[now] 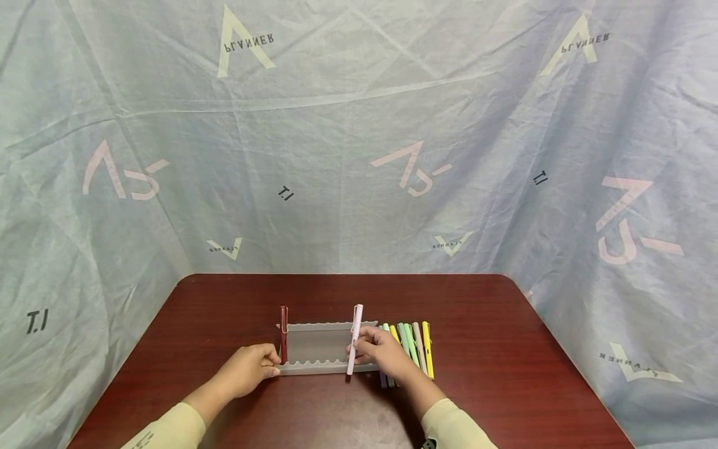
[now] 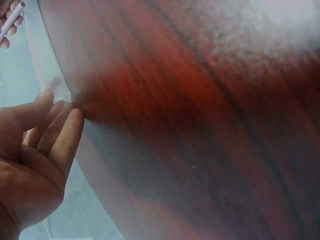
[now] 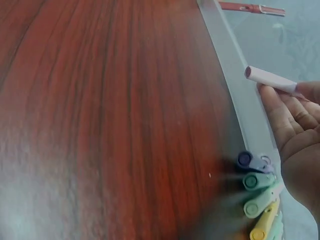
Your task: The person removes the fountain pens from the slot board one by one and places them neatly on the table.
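A light grey rack with notched edges [image 1: 316, 370] lies on the table. A dark red pen [image 1: 283, 340] rests across its left end, its clip toward the far side. My left hand [image 1: 253, 369] pinches the rack's left corner between thumb and fingers, beside the red pen. In my right hand [image 1: 383, 350] a pale pink pen [image 1: 355, 340] is pinched by thumb and fingers over the right part of the rack. Its near end sticks out past the fingertips in the right wrist view, apart from the rack's front edge.
Right of the rack lies a row of several pens, among them a yellow pen [image 1: 429, 350], a beige pen [image 1: 419, 346] and a purple pen [image 3: 245, 159]. My right forearm partly covers them. Printed cloth [image 1: 336, 156] surrounds the dark red wooden table [image 1: 224, 299].
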`<control>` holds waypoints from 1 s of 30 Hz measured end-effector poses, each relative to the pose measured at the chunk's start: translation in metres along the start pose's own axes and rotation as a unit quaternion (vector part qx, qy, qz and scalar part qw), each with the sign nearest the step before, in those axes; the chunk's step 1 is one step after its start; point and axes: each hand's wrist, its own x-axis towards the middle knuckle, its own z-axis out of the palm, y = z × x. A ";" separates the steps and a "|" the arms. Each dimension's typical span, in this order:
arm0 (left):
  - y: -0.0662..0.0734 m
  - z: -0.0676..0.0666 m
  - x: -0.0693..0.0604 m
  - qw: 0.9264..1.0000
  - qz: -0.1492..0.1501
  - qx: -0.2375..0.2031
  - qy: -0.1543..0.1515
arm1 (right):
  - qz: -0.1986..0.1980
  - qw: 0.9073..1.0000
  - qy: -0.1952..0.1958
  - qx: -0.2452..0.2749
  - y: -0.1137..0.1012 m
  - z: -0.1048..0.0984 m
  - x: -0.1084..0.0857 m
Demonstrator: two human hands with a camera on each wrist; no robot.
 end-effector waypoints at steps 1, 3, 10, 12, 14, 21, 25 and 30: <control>0.000 0.000 0.000 1.000 0.000 0.000 0.000 | 0.002 1.000 0.002 -0.001 0.000 -0.002 -0.001; 0.001 0.000 0.000 1.000 0.000 0.000 0.000 | 0.004 1.000 0.004 -0.003 0.000 -0.005 -0.003; 0.001 -0.001 0.000 1.000 0.005 0.003 -0.001 | 0.003 1.000 0.007 -0.011 -0.001 -0.019 -0.011; 0.000 -0.001 0.000 1.000 0.006 0.003 0.000 | 0.002 1.000 0.008 -0.019 -0.002 -0.023 -0.013; 0.000 -0.001 0.000 1.000 0.007 0.003 0.000 | 0.004 1.000 0.008 -0.025 -0.003 -0.029 -0.015; 0.001 -0.001 -0.002 1.000 0.002 0.000 -0.007 | 0.023 0.999 0.015 -0.047 -0.008 -0.053 -0.026; 0.002 -0.001 -0.001 1.000 -0.002 -0.002 -0.008 | 0.042 0.997 0.037 -0.051 -0.011 -0.068 -0.034; 0.002 -0.001 -0.001 1.000 0.002 -0.003 -0.007 | 0.052 0.995 0.061 -0.058 -0.013 -0.084 -0.042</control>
